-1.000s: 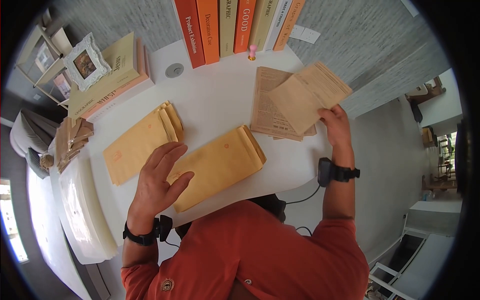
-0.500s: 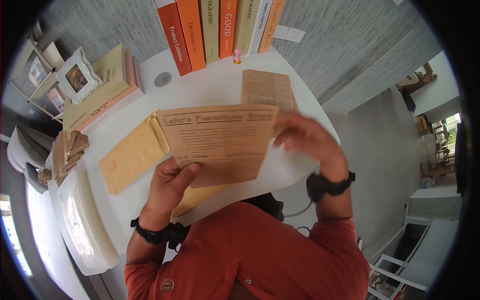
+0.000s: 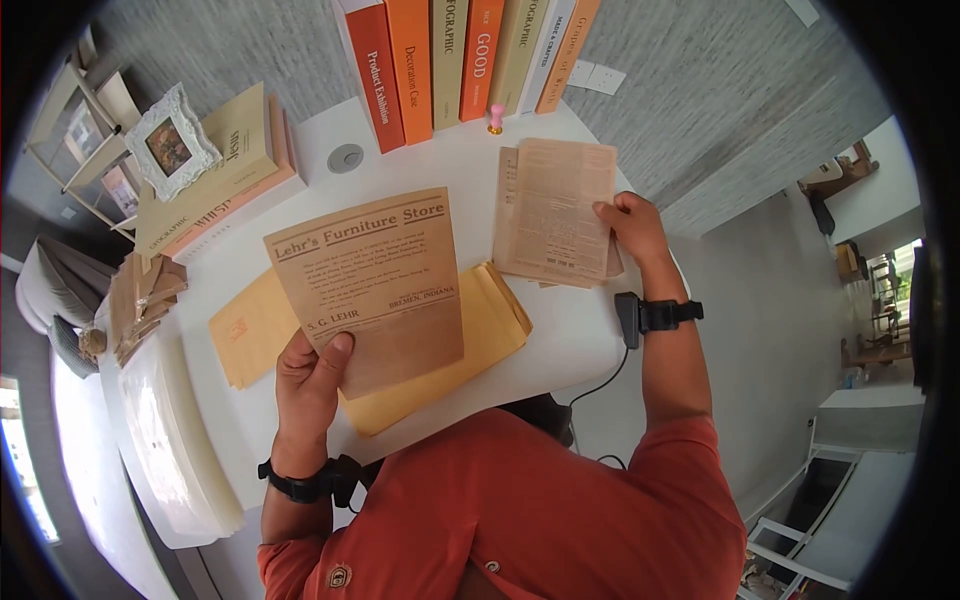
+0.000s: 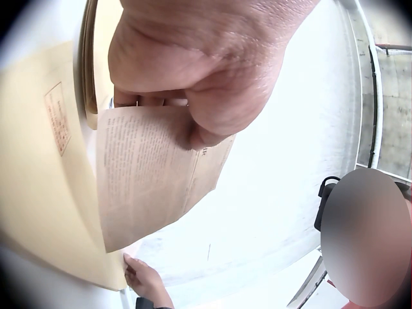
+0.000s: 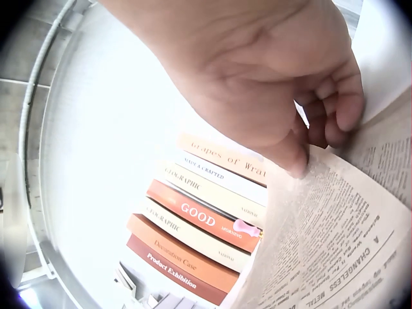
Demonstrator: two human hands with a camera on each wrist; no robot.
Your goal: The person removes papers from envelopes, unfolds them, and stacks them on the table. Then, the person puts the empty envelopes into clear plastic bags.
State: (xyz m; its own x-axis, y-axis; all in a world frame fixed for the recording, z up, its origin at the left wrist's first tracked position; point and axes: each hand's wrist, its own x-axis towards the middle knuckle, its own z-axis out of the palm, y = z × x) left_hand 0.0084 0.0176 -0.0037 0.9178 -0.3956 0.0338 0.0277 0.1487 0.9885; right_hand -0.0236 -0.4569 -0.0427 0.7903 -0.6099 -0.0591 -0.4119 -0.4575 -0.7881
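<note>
My left hand [image 3: 310,390] grips a brown printed sheet [image 3: 380,290] headed "Lehr's Furniture Store" by its lower left edge, thumb on top. That sheet is raised over a kraft envelope stack [image 3: 500,310] and covers much of it. On the table's right side, my right hand [image 3: 640,232] pinches the right edge of a thin newsprint sheet [image 3: 565,200] on the paper pile [image 3: 505,215]. Thumb and fingers meet at the corner of this newsprint page [image 5: 335,219] in the right wrist view.
A second envelope stack [image 3: 245,330] lies at the left. Upright books [image 3: 410,70] line the back, with a pink-handled stamp [image 3: 496,118] before them. Stacked books [image 3: 220,190] carry a white photo frame [image 3: 172,142]. Clear plastic sleeves [image 3: 175,450] and brown packets [image 3: 145,300] sit at the left edge.
The brown sheet has passed from my right hand to my left and moved left over the envelopes. My right hand has gone back to the paper pile and taken hold of another sheet's edge.
</note>
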